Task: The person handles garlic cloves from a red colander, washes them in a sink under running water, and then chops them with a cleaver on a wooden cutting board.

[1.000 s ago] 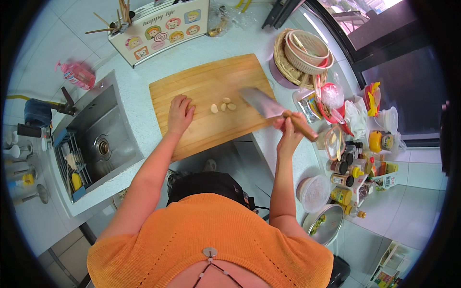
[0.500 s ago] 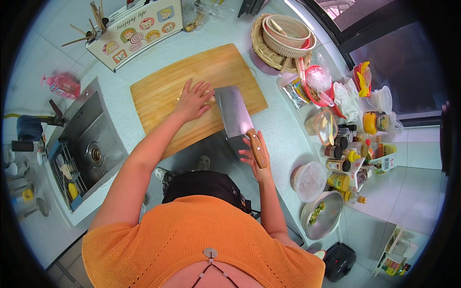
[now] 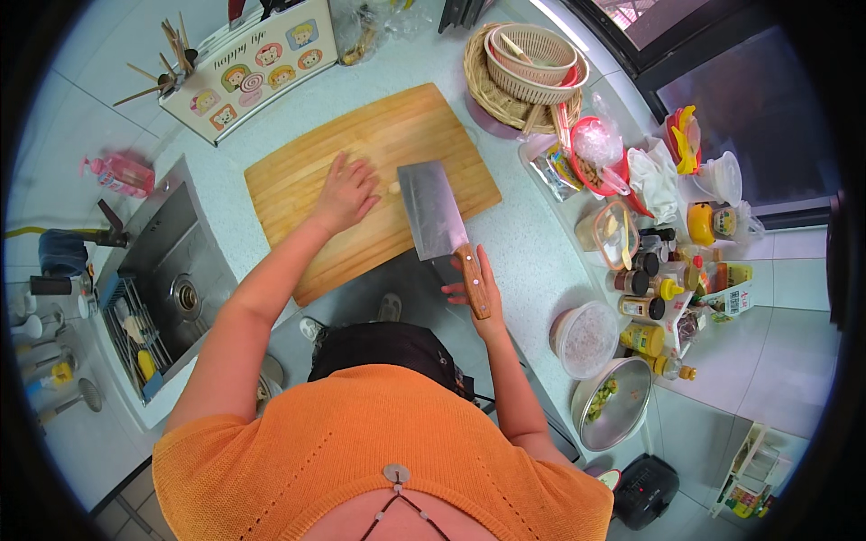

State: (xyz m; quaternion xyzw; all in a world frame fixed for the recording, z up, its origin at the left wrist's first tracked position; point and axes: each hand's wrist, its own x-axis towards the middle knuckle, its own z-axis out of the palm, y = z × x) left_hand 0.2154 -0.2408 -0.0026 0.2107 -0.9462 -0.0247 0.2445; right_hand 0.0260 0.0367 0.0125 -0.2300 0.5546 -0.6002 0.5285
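A wooden cutting board (image 3: 298,180) lies on the pale counter. My left hand (image 3: 347,194) rests flat on the board with fingers spread, right beside the blade. A small pale food piece (image 3: 393,187) shows between the fingertips and the blade; other pieces may be hidden under the hand. My right hand (image 3: 476,298) holds the wooden handle of a cleaver (image 3: 433,212), whose wide steel blade lies flat over the board's near right part.
A steel sink (image 3: 167,279) is at the left, with a pink bottle (image 3: 122,173) behind it. Stacked baskets (image 3: 523,63) stand at the back right. Jars and bottles (image 3: 649,279), a lidded tub (image 3: 586,338) and a steel bowl (image 3: 618,406) crowd the right counter.
The cleaver has swung from the board's right edge to lie flat over the board. My left hand slid right to the spot where the pale pieces lay, so few still show.
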